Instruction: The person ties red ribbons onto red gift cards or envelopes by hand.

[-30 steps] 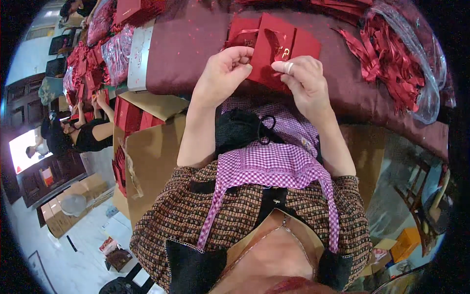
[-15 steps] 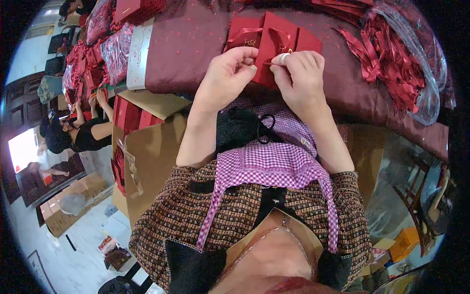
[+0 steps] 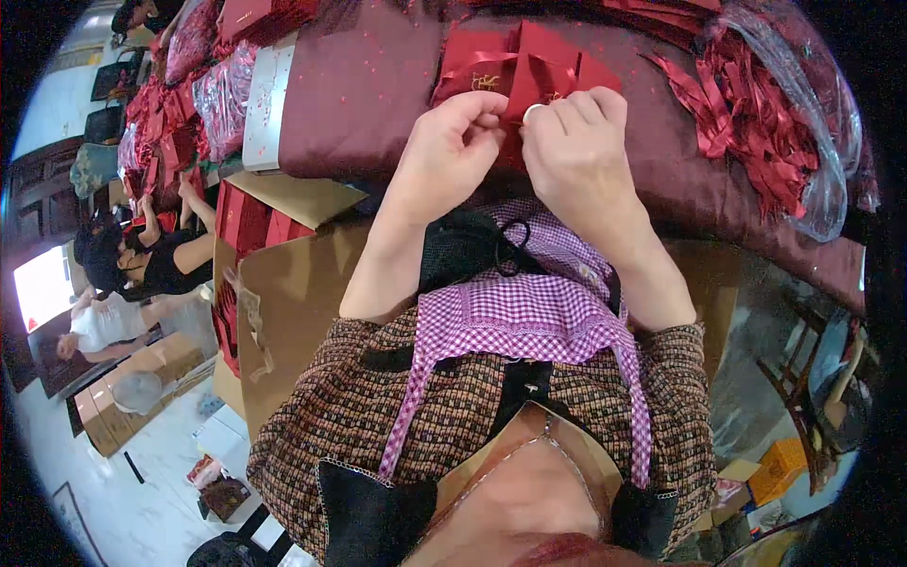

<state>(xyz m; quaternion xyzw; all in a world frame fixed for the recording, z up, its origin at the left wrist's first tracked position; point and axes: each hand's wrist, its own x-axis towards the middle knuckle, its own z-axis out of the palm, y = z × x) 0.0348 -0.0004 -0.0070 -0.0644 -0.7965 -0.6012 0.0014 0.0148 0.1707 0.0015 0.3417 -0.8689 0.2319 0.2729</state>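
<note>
A dark red paper bag with a shiny ribbon lies on the cloth in front of me, among other red bags with gold marks. My left hand is at its left side, thumb and forefinger closed in a pinch. To the right, my right hand is closed knuckles up over the bag's lower part, with a white band round one finger. Both hands are at the red ribbon, though the fingers mostly hide the strip between them. The hands are slightly apart.
Loose red ribbons in clear plastic lie on the right of the maroon cloth. An open cardboard box with red bags stands at my left. Beyond it a co-worker in black handles red items.
My right hand has turned more knuckles up and moved slightly left, closer to my left hand. The bag's ribbon has shifted a little. At far left, a person in white has come into clearer view.
</note>
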